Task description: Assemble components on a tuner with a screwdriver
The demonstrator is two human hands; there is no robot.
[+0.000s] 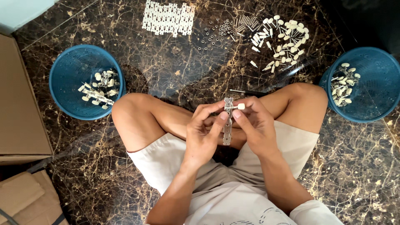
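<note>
Seated cross-legged on dark marbled floor. My left hand and right hand meet over my lap, both closed around one narrow perforated metal strip, held upright between them. Left thumb and forefinger pinch the strip near its upper half; the lower end sticks out below my fingers. Right fingertips press a small white-capped pin against the strip's top end, cap pointing right.

Left of my knee: blue mesh basket holding a few assembled pieces. Right of my other knee: second blue basket with white-capped parts. Ahead, well apart from my hands: a flat batch of metal strips, a scatter of small nuts and screws, a pile of white-capped pins. Cardboard boxes at far left.
</note>
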